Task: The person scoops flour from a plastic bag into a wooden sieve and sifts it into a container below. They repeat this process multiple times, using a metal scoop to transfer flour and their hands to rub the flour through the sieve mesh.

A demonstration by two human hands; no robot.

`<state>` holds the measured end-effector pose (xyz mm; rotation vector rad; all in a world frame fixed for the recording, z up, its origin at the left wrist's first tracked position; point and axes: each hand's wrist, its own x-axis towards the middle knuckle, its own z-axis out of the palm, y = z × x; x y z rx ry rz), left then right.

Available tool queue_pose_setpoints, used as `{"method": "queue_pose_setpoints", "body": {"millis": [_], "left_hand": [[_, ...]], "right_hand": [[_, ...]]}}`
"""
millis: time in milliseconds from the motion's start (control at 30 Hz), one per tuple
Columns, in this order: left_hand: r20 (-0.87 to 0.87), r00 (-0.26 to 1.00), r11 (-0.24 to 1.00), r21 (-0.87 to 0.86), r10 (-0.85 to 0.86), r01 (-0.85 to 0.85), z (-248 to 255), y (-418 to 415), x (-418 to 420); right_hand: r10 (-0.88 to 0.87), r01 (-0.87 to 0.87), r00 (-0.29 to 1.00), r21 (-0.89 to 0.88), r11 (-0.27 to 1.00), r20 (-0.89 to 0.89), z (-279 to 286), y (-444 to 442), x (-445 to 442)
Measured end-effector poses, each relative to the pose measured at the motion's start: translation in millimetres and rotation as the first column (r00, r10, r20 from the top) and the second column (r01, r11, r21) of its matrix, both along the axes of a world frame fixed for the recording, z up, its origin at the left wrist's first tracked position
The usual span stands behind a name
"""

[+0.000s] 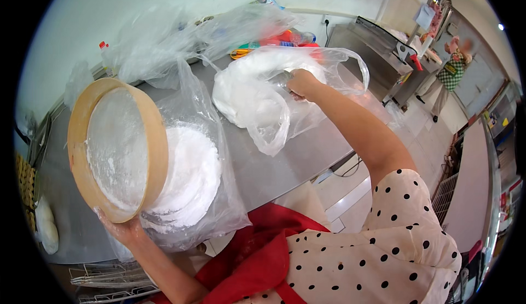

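My left hand (125, 228) grips the lower rim of a round wooden-framed sieve (158, 156), tilted on its side with white powder clinging to its mesh. Beside and partly behind the sieve, a mound of white powder (193, 172) lies on a clear plastic sheet or bag (232, 205). My right hand (302, 85) reaches into an open clear plastic bag (269, 127) of white powder (242, 78). Its fingers are closed around what looks like a clear scoop or cup (281, 78), partly hidden by the bag.
A metal table (263, 168) bears the bags. Crumpled plastic bags (156, 45) and a red-capped bottle (104, 53) stand along the wall. Egg trays (25, 185) and a wrapped white item (47, 226) are at left. A person (452, 72) stands far back at right.
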<state>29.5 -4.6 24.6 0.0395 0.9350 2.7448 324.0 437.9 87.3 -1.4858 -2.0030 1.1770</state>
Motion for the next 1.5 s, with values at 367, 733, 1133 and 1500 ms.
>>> {"method": "queue_pose_setpoints", "body": {"millis": [367,733,1133,1500], "left_hand": [[0.042,0.999,0.999,-0.052,0.003,0.0,9,1,11],[0.066,0.997,0.996,-0.085,0.032,-0.026,11,3,12],[-0.004,1.0,0.999,0.036,-0.009,0.009,-15,-20,-14],[0.061,0.997,0.998,0.008,0.056,-0.057,8,-8,4]], "right_hand": [[-0.347,-0.232,0.761,0.729,0.645,0.549,48,22,56],[-0.315,-0.374,0.646,0.648,0.664,0.695,31,28,20],[-0.118,-0.245,0.748,0.437,0.865,0.653,9,61,25],[0.147,-0.411,0.773,0.311,0.857,0.617,0,34,-26]]}}
